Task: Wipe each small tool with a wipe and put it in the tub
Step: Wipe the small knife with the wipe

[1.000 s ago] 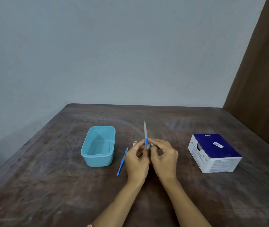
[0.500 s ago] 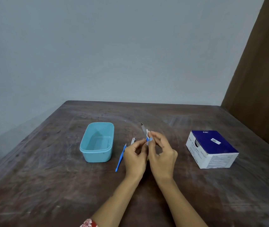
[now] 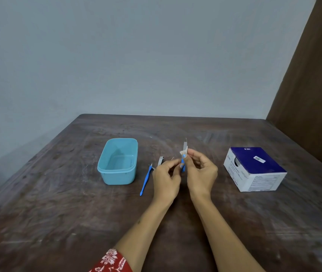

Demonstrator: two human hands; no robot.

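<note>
The right hand pinches a small white wipe around a blue-handled file; its grey blade juts above the fingers, the handle largely hidden between both hands. The left hand pinches the handle's lower end. Behind it lie a clipper, partly covered, and a blue tool on the surface. The tub sits left. The box reads "BD"; finer print is illegible.

A worn dark wooden table meets a pale grey wall
</note>
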